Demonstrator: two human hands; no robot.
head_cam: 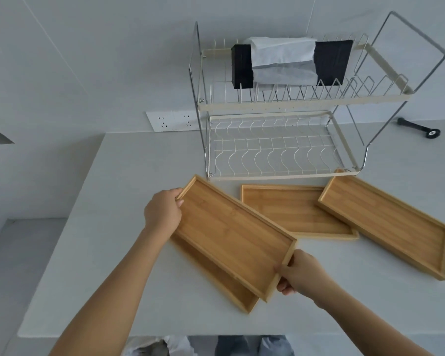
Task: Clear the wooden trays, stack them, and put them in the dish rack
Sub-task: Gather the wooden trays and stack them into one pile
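Both hands hold one empty wooden tray (231,235) just above a second wooden tray (216,278) that lies on the counter and is mostly hidden under it. My left hand (163,210) grips the held tray's far left corner; my right hand (297,272) grips its near right corner. To the right lie a third wooden tray (290,211) and a fourth wooden tray (385,222), the fourth overlapping the third's right end. Behind them stands the two-tier wire dish rack (280,176), its lower shelf bare.
The rack's upper shelf holds a black tissue box (242,65) with white tissue over it. A black tool (421,128) lies at the back right of the white counter (129,176). Wall sockets (174,120) sit left of the rack. The counter's front edge is near my body.
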